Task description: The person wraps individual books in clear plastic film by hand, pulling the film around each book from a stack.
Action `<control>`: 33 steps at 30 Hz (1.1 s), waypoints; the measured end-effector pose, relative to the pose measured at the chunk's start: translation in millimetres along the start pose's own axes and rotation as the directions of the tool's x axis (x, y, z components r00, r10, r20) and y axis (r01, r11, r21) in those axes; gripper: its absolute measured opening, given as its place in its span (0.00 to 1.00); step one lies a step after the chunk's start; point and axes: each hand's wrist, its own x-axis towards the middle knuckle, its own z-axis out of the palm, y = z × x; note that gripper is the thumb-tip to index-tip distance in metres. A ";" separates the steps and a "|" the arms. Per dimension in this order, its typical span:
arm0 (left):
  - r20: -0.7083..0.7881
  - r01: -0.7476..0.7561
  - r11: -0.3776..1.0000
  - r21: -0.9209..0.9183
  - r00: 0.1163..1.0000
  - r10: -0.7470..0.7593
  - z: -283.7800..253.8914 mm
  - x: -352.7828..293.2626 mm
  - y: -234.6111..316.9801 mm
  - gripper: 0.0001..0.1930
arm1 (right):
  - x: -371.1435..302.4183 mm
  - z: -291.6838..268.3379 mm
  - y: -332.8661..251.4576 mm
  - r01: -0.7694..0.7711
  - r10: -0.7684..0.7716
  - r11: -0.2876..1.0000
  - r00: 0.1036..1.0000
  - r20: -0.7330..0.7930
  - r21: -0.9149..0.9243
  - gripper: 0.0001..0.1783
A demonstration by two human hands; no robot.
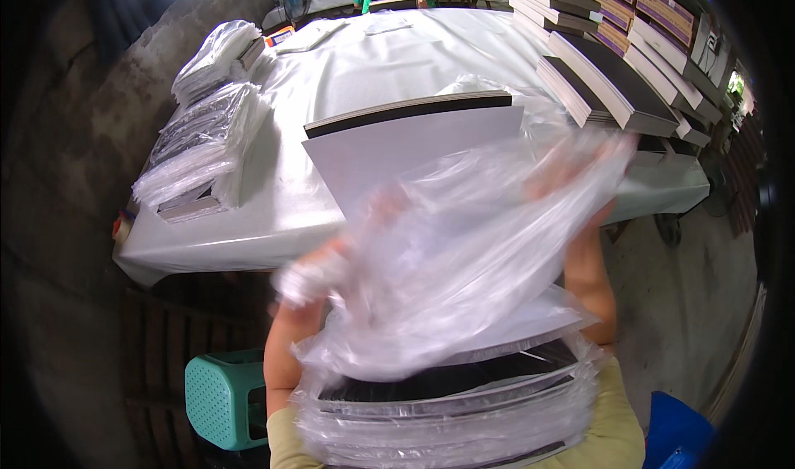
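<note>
Item: clear plastic bag (472, 254), thin, crumpled and motion-blurred, held up in the air just above the wrapped stack of books (447, 411) at the person's lap. The left hand (319, 274) grips its lower left edge with fingers closed; the right hand (571, 175) shows only dimly through the film, fingers' closure cannot be told. Risk, as judged: the limp film may slip, tear or snag on the white book (397, 150) lying beyond the stack on the surface (248, 221).
</note>
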 end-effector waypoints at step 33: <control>-0.280 -0.183 0.357 0.916 0.347 0.895 -25.9 85.1 27.3 0.23 | 39.8 9.6 -0.7 -0.341 -0.575 -0.379 0.815 -0.069 -0.860 0.30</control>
